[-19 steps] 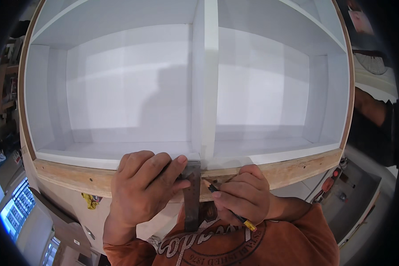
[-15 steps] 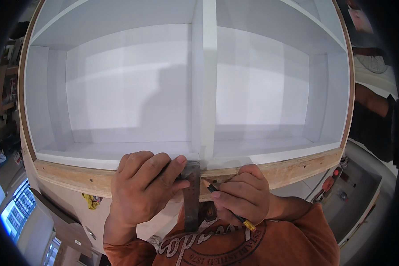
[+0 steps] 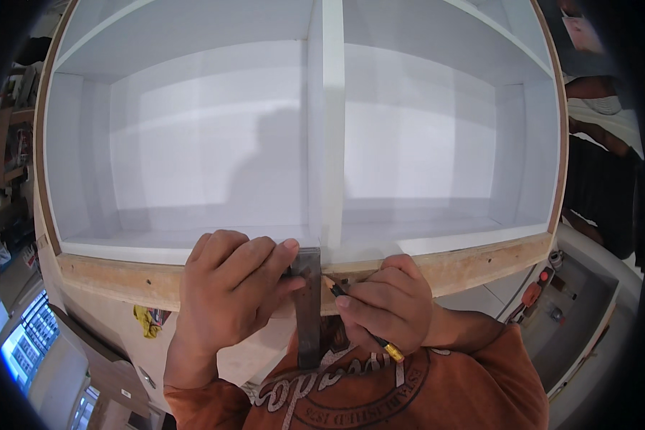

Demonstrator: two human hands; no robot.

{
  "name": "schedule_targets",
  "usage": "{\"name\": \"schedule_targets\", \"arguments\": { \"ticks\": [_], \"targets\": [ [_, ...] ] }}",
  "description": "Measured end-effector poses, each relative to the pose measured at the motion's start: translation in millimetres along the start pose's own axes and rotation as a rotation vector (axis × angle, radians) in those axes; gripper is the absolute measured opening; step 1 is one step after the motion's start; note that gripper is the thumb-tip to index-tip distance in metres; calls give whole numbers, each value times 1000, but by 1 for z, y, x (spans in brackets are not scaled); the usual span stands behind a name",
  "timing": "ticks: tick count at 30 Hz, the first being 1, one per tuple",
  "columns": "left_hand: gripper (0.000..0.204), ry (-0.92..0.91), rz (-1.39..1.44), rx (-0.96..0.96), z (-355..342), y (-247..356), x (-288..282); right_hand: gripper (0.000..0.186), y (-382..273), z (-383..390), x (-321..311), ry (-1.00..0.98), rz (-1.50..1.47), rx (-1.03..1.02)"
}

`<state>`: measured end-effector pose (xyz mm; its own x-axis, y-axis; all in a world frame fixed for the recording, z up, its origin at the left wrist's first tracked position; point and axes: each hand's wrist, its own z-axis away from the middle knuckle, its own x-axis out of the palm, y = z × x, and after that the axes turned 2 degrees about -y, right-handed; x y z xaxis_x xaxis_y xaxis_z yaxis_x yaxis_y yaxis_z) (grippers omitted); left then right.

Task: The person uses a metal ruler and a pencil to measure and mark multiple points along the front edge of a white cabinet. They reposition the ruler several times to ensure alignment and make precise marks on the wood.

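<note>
My left hand [image 3: 226, 297] is closed on a metal try square [image 3: 308, 322], thumb and fingers pressing it to the near edge of a white cabinet [image 3: 332, 129]. The square's dark blade hangs down past the bare wood edge [image 3: 129, 276], roughly in line with the cabinet's middle divider. A black and yellow pencil [image 3: 388, 348] is pinched in my right hand [image 3: 394, 304]. Its sharpened tip meets or nearly meets the wood right beside the blade; any mark there is too small to see.
The cabinet's white compartments spread out ahead of me. At the right stands another person in dark clothing [image 3: 605, 190]. A grey tray-like space [image 3: 570, 315] with red tools lies at the lower right. A yellow crumpled item [image 3: 147, 321] is at the lower left.
The cabinet edge and both hands sit slightly higher in the picture. The square and pencil keep nearly the same place against the wood. The person at the right has shifted.
</note>
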<state>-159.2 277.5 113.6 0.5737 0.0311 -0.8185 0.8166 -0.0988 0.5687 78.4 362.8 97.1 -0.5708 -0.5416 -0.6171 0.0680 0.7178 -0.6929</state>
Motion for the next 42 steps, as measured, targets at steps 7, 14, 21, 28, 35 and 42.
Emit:
{"name": "schedule_targets", "arguments": {
  "ticks": [7,14,21,28,35,42],
  "targets": [
    [42,29,14,35,-2,1,-2,39,-3,0,-1,-62,88,-68],
    [33,91,38,70,4,2,-2,31,-33,25,3,-96,49,-140],
    [33,123,32,80,10,5,-1,23,-30,11,14,154,173,-53],
    [33,145,-18,95,13,6,0,25,-42,13,12,-7,251,-38],
    [32,177,-10,121,16,6,2,18,-65,33,-1,16,94,-50],
    [28,181,-14,137,16,6,2,10,-34,1,19,157,237,-35]
  ]
}}
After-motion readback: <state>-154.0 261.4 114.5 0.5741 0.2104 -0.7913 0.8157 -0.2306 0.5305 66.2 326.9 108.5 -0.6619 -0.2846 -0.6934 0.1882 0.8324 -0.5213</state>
